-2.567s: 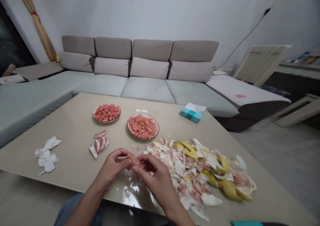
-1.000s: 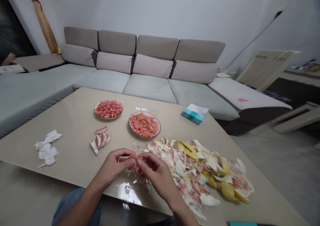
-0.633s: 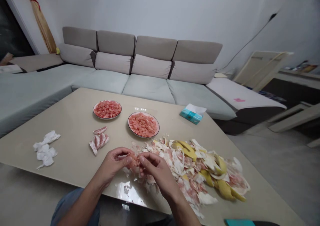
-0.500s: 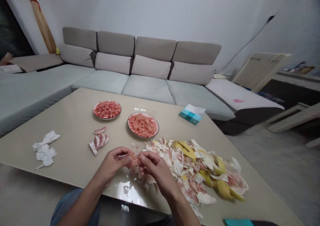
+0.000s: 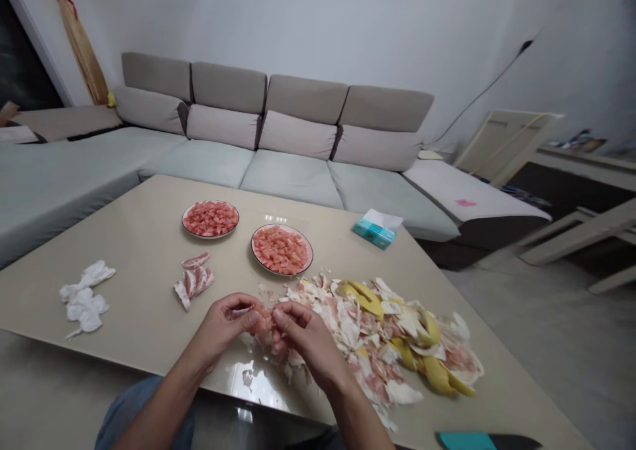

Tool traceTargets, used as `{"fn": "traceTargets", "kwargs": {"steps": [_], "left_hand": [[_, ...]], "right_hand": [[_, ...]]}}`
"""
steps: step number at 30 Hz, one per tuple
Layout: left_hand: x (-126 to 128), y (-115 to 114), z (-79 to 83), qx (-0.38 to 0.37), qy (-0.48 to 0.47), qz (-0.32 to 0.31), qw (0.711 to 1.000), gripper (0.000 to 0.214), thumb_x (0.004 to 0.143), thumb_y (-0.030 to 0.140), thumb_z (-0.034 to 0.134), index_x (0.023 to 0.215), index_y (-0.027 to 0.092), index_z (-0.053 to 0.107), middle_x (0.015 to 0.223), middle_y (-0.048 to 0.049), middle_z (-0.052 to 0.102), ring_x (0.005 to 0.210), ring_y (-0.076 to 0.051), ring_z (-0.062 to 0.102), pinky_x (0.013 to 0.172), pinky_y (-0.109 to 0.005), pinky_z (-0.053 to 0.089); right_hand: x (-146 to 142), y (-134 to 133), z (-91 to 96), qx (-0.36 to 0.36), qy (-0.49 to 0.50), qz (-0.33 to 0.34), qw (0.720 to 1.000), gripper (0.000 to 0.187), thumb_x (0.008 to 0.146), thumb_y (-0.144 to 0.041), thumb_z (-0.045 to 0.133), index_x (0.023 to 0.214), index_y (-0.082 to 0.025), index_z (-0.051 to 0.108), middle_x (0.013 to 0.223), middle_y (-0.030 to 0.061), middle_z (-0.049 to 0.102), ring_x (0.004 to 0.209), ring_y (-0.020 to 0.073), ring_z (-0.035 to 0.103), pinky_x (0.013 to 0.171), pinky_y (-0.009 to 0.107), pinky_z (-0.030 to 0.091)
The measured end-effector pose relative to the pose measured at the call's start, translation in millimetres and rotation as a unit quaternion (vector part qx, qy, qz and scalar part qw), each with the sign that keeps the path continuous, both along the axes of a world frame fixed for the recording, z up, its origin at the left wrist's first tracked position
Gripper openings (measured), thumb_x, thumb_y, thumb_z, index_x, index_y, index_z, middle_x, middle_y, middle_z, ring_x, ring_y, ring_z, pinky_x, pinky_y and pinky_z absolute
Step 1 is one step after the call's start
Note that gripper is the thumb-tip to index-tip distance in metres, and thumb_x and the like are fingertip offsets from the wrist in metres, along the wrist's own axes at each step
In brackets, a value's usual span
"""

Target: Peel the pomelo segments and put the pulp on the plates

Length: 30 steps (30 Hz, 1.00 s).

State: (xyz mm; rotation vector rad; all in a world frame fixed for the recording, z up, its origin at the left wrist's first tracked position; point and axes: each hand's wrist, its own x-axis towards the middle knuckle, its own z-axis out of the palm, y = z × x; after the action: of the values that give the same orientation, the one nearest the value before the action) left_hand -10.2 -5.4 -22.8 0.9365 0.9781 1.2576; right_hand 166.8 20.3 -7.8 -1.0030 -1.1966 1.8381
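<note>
Gray sofa (image 5: 291, 179) behind beige table (image 5: 144, 251); left hand (image 5: 223, 324) pinches pink fruit piece (image 5: 260, 321) between thumb and fingers, right hand (image 5: 305, 336) clamped on its other side; piece above table, near front edge, left of peel heap (image 5: 365, 327); plates (image 5: 309, 246) of pulp (image 5: 281, 248) beyond, pale segments (image 5: 196, 281) leftward, teal-handled knife (image 5: 484, 441) at lower right

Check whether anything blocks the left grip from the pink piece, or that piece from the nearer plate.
Nothing visible separates the left grip from the pink piece pinched there. Toward the nearer plate, only small scraps lie on the tabletop; nothing visible stands taller.
</note>
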Motion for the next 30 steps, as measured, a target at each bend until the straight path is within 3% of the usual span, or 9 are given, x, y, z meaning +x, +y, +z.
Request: {"fn": "traceTargets", "kwargs": {"steps": [9, 13, 17, 21, 24, 30], "left_hand": [[5.1, -1.1, -1.2, -0.073, -0.159, -0.005, 0.985, 0.027, 0.068, 0.028, 0.082, 0.086, 0.013, 0.068, 0.065, 0.0005, 0.062, 0.058, -0.009, 0.057, 0.063, -0.021, 0.048], [5.2, -1.2, -2.7, -0.067, -0.182, -0.02, 0.981, 0.026, 0.07, 0.027, 0.081, 0.085, 0.013, 0.067, 0.058, 0.0028, 0.056, 0.055, -0.008, 0.053, 0.057, -0.019, 0.046], [3.8, -1.8, -2.1, -0.073, -0.182, -0.035, 0.98, 0.024, 0.073, 0.028, 0.079, 0.085, 0.013, 0.065, 0.058, 0.0029, 0.055, 0.055, -0.008, 0.053, 0.055, -0.019, 0.045], [3.1, -2.6, -0.5, -0.074, -0.156, -0.032, 0.984, 0.025, 0.075, 0.03, 0.076, 0.089, 0.013, 0.065, 0.066, -0.0004, 0.06, 0.056, -0.01, 0.056, 0.053, -0.021, 0.045], [3.5, -2.5, 0.3, -0.071, -0.138, -0.03, 0.987, 0.025, 0.075, 0.03, 0.076, 0.089, 0.013, 0.065, 0.071, -0.0025, 0.063, 0.059, -0.011, 0.057, 0.053, -0.021, 0.047], [4.3, -2.5, 2.0, -0.063, -0.145, -0.048, 0.986, 0.023, 0.077, 0.031, 0.074, 0.088, 0.012, 0.066, 0.066, -0.0007, 0.059, 0.057, -0.01, 0.055, 0.053, -0.021, 0.046]], "right_hand": [[-4.0, 0.0, 1.8, -0.068, 0.08, -0.025, 0.994, 0.037, 0.067, -0.043, 0.082, 0.079, -0.014, 0.064, 0.055, -0.0023, 0.064, 0.044, 0.0069, 0.055, 0.046, 0.017, 0.043], [-4.9, -0.5, 0.6, -0.053, 0.079, -0.025, 0.995, 0.036, 0.068, -0.044, 0.081, 0.079, -0.014, 0.065, 0.056, -0.0023, 0.063, 0.045, 0.0076, 0.055, 0.045, 0.018, 0.043], [-2.8, -1.7, 1.7, -0.01, 0.055, -0.019, 0.998, 0.034, 0.073, -0.045, 0.077, 0.087, -0.016, 0.065, 0.06, -0.0028, 0.063, 0.049, 0.009, 0.058, 0.05, 0.02, 0.048], [-0.4, -3.5, 5.5, 0.005, 0.026, 0.028, 0.999, 0.038, 0.075, -0.044, 0.076, 0.1, -0.019, 0.063, 0.071, -0.0007, 0.068, 0.057, 0.0117, 0.063, 0.055, 0.023, 0.051], [-0.5, -4.8, 6.6, 0.014, 0.012, 0.042, 0.999, 0.039, 0.069, -0.04, 0.081, 0.097, -0.019, 0.062, 0.076, 0.0009, 0.071, 0.061, 0.0136, 0.066, 0.06, 0.025, 0.052], [-1.4, -3.6, 5.4, 0.016, 0.009, 0.028, 0.999, 0.033, 0.072, -0.043, 0.078, 0.086, -0.016, 0.065, 0.063, -0.0002, 0.069, 0.055, 0.0118, 0.063, 0.057, 0.024, 0.05]]}}
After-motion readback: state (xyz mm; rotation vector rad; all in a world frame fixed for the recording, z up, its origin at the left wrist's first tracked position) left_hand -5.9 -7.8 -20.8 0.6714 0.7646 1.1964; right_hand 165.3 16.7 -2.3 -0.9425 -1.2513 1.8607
